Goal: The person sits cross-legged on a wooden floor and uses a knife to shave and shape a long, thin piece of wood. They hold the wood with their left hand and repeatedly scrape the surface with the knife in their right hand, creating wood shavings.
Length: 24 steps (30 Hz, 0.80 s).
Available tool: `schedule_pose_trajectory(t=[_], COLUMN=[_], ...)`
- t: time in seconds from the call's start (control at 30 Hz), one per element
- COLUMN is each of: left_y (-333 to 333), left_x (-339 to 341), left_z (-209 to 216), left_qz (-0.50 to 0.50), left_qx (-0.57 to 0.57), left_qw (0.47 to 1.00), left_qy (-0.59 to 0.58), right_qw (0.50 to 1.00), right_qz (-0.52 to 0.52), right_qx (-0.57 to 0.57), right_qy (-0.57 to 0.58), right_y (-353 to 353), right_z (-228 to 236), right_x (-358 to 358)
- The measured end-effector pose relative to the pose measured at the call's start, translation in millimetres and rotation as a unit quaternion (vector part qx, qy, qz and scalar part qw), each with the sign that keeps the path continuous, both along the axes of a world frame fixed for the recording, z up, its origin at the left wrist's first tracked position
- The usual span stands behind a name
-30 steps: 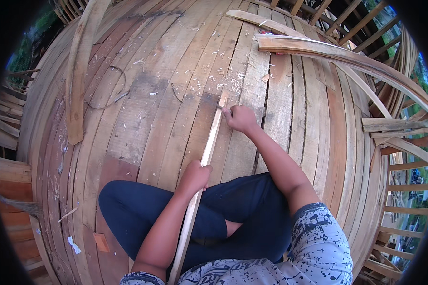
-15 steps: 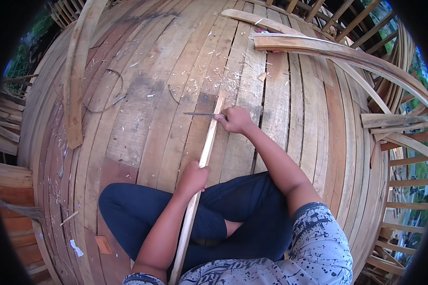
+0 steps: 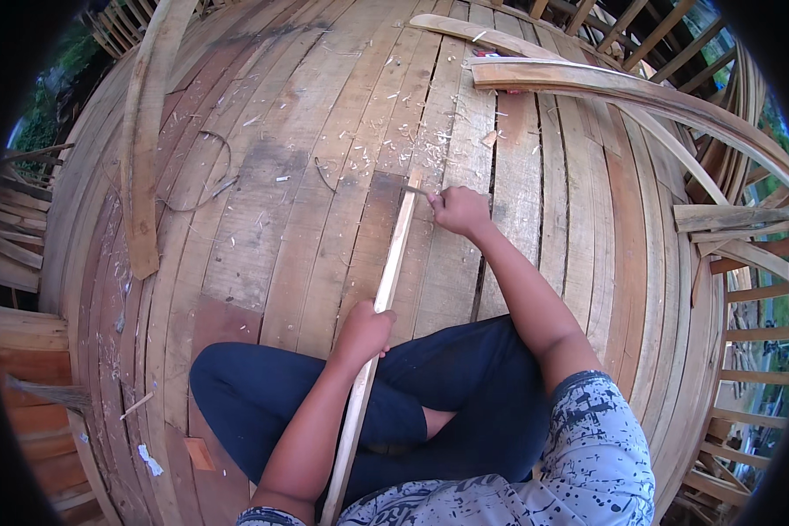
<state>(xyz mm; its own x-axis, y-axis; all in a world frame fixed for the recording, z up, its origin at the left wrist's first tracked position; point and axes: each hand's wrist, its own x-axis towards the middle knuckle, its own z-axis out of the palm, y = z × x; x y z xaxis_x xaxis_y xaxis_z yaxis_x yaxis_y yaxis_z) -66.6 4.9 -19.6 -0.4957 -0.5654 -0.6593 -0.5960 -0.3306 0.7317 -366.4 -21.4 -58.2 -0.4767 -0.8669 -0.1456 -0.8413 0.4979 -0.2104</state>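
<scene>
Stick [image 3: 398,241]: one, pale wood, long and straight, lying across the lap in front of the person; long axis runs from about half past 6 to half past 12, so the far end points away and slightly right, and the near end passes under the shirt side to the bottom edge of view. Can't tell if the far end touches the floor [image 3: 324,272]. Hands: two. Left hand [image 3: 366,333], near 7 o'clock of view centre, has its fingers wrapped around the stick about mid-length. Right hand [image 3: 461,210], between 1 and 2 o'clock, has its fingers clenched on one knife [image 3: 415,189], handle mostly hidden in the fist; blade points toward 9 to 10 o'clock and crosses the stick just short of its far end. Can't tell if the edge is biting. Shavings [image 3: 431,156]: too many to count, scattered mostly around 12 o'clock beyond the stick. Big boards: one long left board [image 3: 143,149] at 10 o'clock; one thick curved board [image 3: 640,86] near 2, overlapping one thinner board [image 3: 465,30] toward 1. One curled cord [image 3: 229,158] at 10, right of the left board. One white scrap [image 3: 150,460] near 8, one reddish block [image 3: 200,454] at half past 7.
</scene>
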Motion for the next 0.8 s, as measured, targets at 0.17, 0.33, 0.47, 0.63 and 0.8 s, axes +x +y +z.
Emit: schedule_pose_trajectory(t=[0.17,0.33,0.47,0.63,0.8], left_y=[-3.5,-0.6,-0.5,-1.0,-2.4], left_x=[-0.7,-3.3,-4.7,-4.9,1.4], left_z=[2.1,3.6,10.6,3.5,1.7], left_qz=[-0.008,-0.003,0.004,0.005,0.013], left_qx=[0.007,0.002,0.005,0.016,0.019], left_qw=[1.000,1.000,1.000,1.000,1.000], left_qy=[-0.018,-0.013,-0.017,0.001,-0.007], right_qw=[0.999,1.000,0.998,0.992,0.992], right_qz=[-0.027,-0.014,-0.012,-0.011,0.116], right_qx=[0.011,-0.001,-0.051,-0.113,-0.053], right_qy=[-0.018,-0.023,-0.042,-0.052,0.020], right_y=[-4.5,0.0,4.4,11.0,6.4], right_z=[13.5,9.7,3.8,-0.5,3.8], right_x=[5.1,-16.6,-25.6,-30.9,19.0])
